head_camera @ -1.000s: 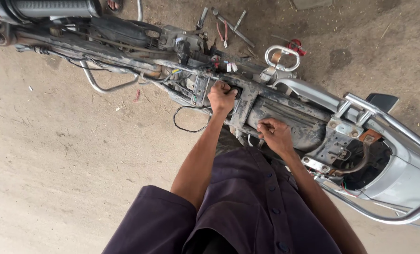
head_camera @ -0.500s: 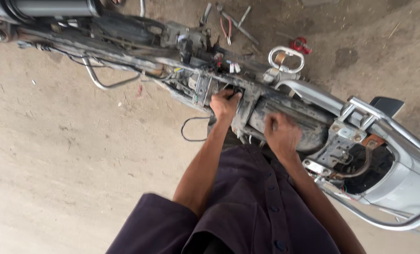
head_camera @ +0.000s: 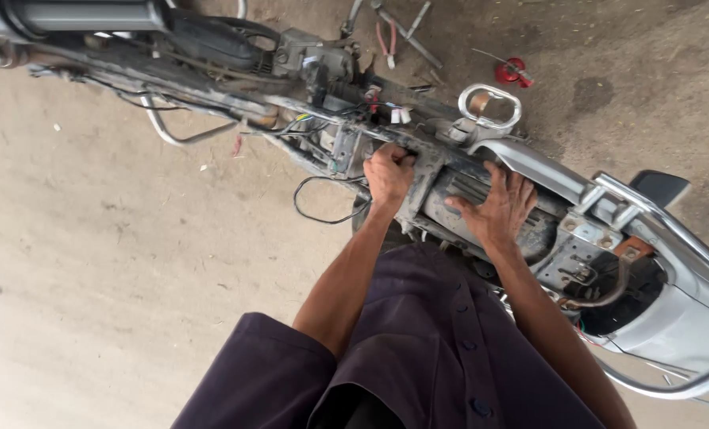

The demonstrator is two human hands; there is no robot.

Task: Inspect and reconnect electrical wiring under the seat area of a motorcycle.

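Head view: the frame (head_camera: 438, 171) is gripped by the closed left hand (head_camera: 388, 173), while the right hand (head_camera: 493, 208) is pressed flat, fingers spread, bracing the battery box (head_camera: 470, 199).

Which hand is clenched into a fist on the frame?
The left hand, fist closed on the motorcycle frame beside the loose black wire. The right hand lies flat, fingers spread.

No packages, labels, signs or screens
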